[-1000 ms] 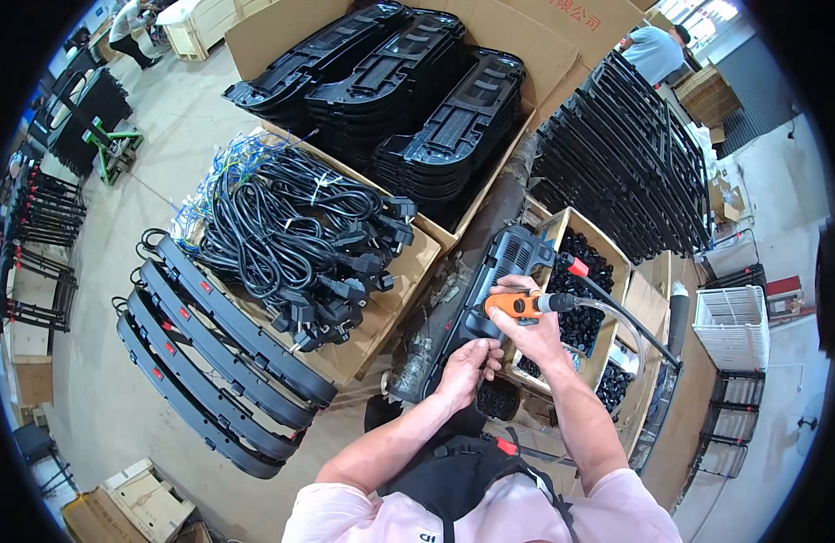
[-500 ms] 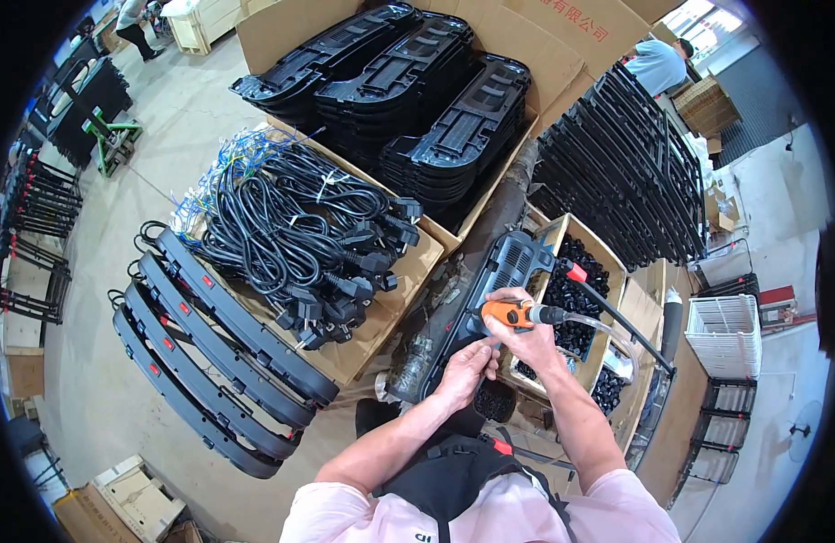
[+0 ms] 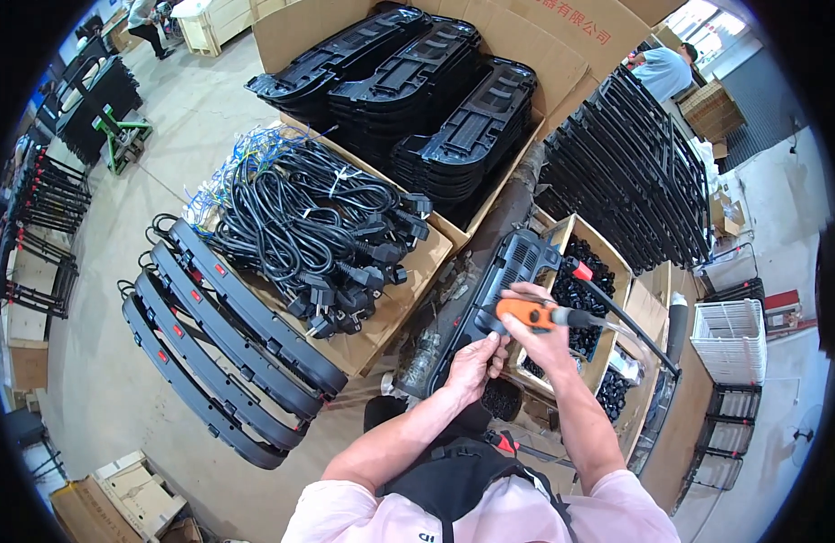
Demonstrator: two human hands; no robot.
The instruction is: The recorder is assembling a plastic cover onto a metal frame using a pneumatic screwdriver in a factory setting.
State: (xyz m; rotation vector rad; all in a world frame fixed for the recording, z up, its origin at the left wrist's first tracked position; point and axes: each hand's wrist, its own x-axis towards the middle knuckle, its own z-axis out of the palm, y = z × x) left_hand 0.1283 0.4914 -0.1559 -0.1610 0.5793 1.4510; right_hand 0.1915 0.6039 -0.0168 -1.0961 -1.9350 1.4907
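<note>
Three stacks of black plastic panels (image 3: 417, 81), one orange-handled tool (image 3: 529, 315).

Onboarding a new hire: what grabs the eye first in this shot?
The orange tool in the right hand, pressed to a long black panel that the left hand steadies, at centre. Left of it, a box heaped with black cables; above, stacked black trays.

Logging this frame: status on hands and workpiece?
Right hand gripping orange-handled screwdriver, tip on the long black housing. Left hand steadying the housing's near end. Box of black parts close beside; nothing blocking.
</note>
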